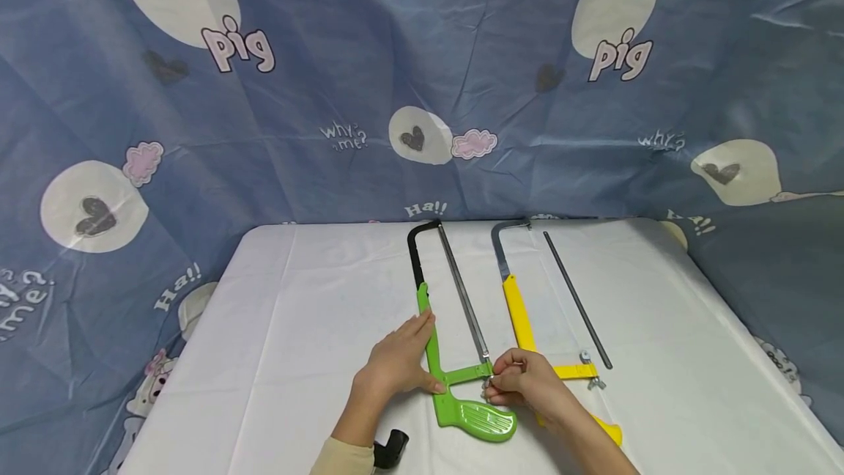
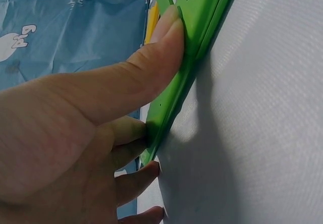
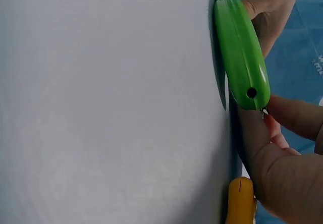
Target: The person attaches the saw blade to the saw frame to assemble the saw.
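Note:
A green hacksaw with a black front bow lies on the table, its grey blade between the bow and the lower arm. My left hand rests on the green frame, fingers fairly straight and the thumb pressing near the arm's joint. At the arm's end, the thumb and fingers of my right hand pinch the small metal wing nut, mostly covered by the fingertips. In the right wrist view the green handle partly hides that fastener.
A yellow hacksaw lies to the right, partly under my right forearm, with a wing nut on its arm. Beyond it lies a loose dark blade. A black curved object is by my left sleeve. Blue patterned cloth hangs behind.

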Demonstrator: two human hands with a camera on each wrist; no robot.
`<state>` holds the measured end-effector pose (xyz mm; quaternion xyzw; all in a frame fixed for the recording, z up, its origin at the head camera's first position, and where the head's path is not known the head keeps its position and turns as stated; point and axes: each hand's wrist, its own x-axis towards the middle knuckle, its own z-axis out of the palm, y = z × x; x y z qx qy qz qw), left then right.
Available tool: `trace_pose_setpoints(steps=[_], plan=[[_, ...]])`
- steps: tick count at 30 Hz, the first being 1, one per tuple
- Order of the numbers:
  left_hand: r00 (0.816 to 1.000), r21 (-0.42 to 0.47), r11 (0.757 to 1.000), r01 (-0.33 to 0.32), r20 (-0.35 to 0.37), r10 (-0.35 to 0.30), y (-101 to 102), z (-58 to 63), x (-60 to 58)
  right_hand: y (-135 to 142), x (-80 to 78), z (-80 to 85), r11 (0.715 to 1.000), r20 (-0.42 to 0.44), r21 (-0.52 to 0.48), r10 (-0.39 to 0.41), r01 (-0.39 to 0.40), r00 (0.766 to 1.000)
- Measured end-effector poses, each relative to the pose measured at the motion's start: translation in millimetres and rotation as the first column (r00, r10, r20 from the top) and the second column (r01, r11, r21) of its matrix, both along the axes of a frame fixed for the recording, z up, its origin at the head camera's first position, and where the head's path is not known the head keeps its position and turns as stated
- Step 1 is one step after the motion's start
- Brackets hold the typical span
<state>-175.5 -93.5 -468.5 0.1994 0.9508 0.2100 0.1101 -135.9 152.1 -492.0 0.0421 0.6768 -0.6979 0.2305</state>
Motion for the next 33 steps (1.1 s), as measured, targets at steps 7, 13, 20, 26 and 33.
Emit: trace_pose_setpoints(steps=[7, 13, 20, 26, 33], plan=[[1.000, 0.000, 1.000, 0.004, -0.007, -0.004, 0, 0.3, -0.4, 0, -0.2, -0.1, 0.999, 0.023, -0.049, 0.019, -0.017, 1.000], [1.000, -0.007, 1.000, 0.012, 0.006, -0.012, 1, -0.2, -1.3, -9, 5.1, 13.6, 0.927, -0.165, 0.375, 0.047, 0.019, 0.985], [1.000, -0.015, 1.000, 0.013, 0.011, -0.013, 2, -0.7, -1.8, -23, 16.6, 24.9, 0.524, -0.396, 0.827, 0.288, 0.203, 0.872], [1.000, -0.017, 1.000, 0.014, -0.005, -0.014, 1, -0.8, -1.6, -35, 22.4, 20.9, 0.341, -0.492, 0.868, 0.496, 0.361, 0.716], [1.000, -0.015, 1.000, 0.009, -0.003, -0.009, 0, -0.6, -0.6, -42, 19.6, 17.1, 0.245, -0.482, 0.872, 0.580, 0.424, 0.656]])
